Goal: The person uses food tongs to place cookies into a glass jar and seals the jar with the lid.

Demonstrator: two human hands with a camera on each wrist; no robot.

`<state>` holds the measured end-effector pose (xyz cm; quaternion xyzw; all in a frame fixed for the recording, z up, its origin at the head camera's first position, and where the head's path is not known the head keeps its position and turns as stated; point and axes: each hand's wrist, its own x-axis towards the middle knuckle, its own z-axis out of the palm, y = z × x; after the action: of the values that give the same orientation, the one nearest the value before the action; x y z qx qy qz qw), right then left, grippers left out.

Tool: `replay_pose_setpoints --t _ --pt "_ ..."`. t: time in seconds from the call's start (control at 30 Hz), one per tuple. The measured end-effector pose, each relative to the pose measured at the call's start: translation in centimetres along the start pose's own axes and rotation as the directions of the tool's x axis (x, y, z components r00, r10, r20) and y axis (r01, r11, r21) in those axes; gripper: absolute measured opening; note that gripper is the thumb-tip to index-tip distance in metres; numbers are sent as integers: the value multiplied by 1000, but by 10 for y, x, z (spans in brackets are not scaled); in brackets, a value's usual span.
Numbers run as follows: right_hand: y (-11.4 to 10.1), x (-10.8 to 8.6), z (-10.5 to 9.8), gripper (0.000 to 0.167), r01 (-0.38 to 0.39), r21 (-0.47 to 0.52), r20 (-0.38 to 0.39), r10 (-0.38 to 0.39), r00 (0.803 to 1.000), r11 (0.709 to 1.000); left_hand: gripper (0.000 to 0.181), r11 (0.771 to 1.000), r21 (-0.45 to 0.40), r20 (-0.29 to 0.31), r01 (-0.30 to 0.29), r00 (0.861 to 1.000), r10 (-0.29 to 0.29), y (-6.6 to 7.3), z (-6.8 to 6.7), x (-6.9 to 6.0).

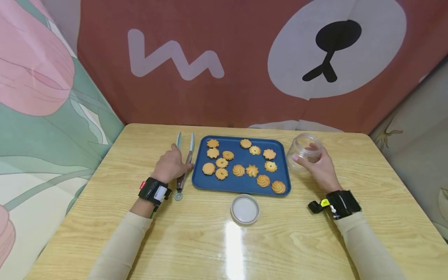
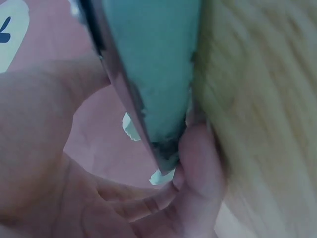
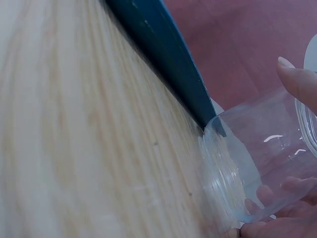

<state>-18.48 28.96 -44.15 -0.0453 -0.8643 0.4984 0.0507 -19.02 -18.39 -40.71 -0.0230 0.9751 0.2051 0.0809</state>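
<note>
Tongs (image 1: 189, 156), long axis fore-aft, tips pointing away, left hand (image 1: 170, 165) gripping; jar (image 1: 298, 153) upright, right hand (image 1: 321, 168) grasping

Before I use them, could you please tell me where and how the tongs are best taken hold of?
I would grip the tongs around both brown handles, coming from above and closing on their outer sides. The handles spread apart from the ring end, which points toward the person, so squeezing there should likely bring the tips together.
</note>
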Motion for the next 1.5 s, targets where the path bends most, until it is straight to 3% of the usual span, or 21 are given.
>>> replay_pose_setpoints --t 0.2,0.5,0.63,0.8,0.97,1.13,1.33,1.5 --pt "1 0 2 91 9 8 3 -9 1000 1000 41 999 -19 21 -35 999 35 -3 2 0" --pt "3 1 0 91 21 1 -7 -21 1000 1000 37 997 -35 10 -65 998 65 -9 -8 1" --pt "4 0 -2 91 18 4 -24 -18 1000 1000 41 992 -50 -27 -114 993 113 -4 -21 2" --pt "6 1 -1 91 17 28 -21 -16 1000 999 50 973 -77 -101 -220 972 212 3 -44 -9" --pt "6 2 -1 93 27 15 5 -27 1000 1000 61 939 -34 -115 -342 935 336 -1 -53 -28" --pt "6 1 1 94 31 -3 20 -31 999 1000 68 908 53 -85 -417 904 420 -10 -53 -43" --pt "6 3 0 92 38 18 28 -39 999 999 68 897 96 -66 -432 896 439 -17 -47 -56" --pt "9 4 0 93 18 39 36 -19 999 999 68 874 165 -91 -456 876 474 -21 -34 -70"
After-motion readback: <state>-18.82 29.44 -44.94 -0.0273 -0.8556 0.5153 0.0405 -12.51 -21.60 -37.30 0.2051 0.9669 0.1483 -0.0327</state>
